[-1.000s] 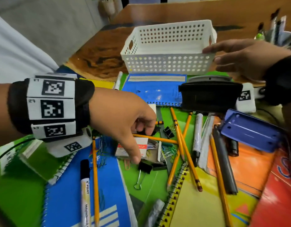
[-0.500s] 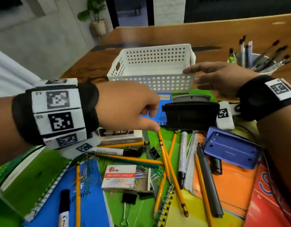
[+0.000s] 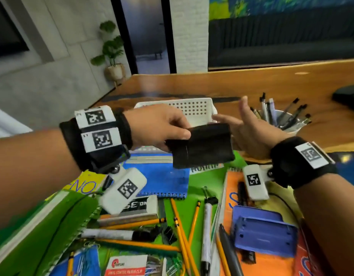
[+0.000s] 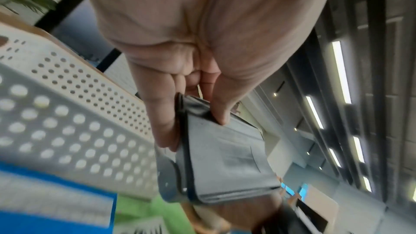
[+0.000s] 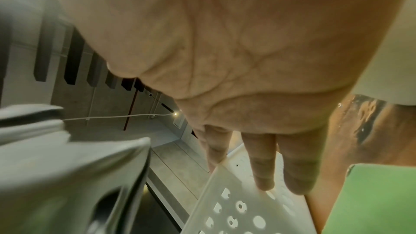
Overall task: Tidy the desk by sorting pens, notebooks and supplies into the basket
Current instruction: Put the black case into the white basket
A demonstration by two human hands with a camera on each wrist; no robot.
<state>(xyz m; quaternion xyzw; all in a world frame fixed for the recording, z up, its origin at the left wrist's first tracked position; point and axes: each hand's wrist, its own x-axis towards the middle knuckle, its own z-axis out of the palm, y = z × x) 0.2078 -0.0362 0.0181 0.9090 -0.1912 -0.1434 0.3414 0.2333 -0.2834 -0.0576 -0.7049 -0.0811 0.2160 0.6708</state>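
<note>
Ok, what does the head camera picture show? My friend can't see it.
The left hand holds a black hole punch up by a white basket. The right hand is open beside it, above pencils and notebooks.

Lower half of the head view is jammed: pencils [image 3: 184,236], markers [image 3: 206,232], binder clips [image 3: 169,235] and a blue hole punch [image 3: 263,234] pile over notebooks [image 3: 162,176]. The pen cup [image 3: 283,118] blocks the centre right, just beside the white basket [image 3: 194,109]. Bare wooden desk [image 3: 241,84] stretches open behind the basket, toward the upper right.
</note>
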